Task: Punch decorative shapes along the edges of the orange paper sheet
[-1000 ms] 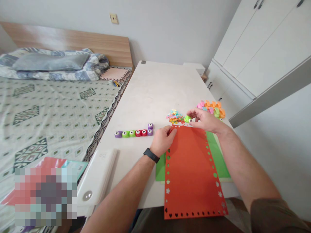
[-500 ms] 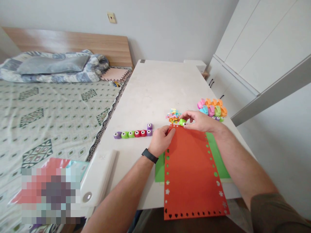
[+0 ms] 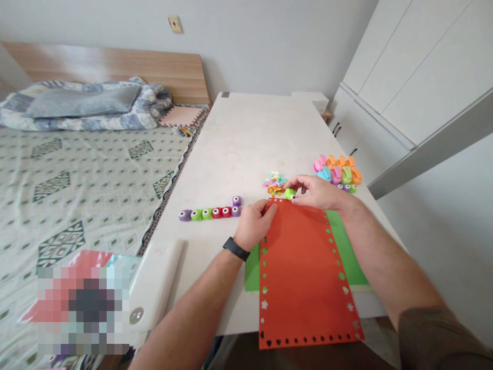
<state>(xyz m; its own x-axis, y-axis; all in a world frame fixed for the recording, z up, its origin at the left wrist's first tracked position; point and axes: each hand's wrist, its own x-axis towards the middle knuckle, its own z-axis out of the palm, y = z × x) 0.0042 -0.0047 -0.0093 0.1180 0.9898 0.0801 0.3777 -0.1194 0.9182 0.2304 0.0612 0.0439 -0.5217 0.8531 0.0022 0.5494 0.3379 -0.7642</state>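
Note:
An orange-red sheet of paper (image 3: 300, 267) lies in front of me, with small shapes cut along its edges; its near end hangs past the table edge. My left hand (image 3: 256, 223) is closed on the sheet's far left corner. At the far edge, my right hand (image 3: 318, 194) grips a small green craft punch (image 3: 289, 194) between thumb and fingers. The punch sits at the paper's edge, right of a few punched holes. Just beyond it is a pile of colourful paper cutouts (image 3: 275, 182). Green paper (image 3: 348, 252) lies beneath the orange-red sheet.
Left of my hand stands a row of small punches (image 3: 207, 214) in purple, green and red. More colourful punches (image 3: 339, 172) are grouped at the right. A long white device (image 3: 157, 282) lies on the white table (image 3: 262, 133) near its left edge, beside a bed (image 3: 103, 169).
The view has shifted very slightly. Both hands, the green punch and the paper keep nearly the same positions.

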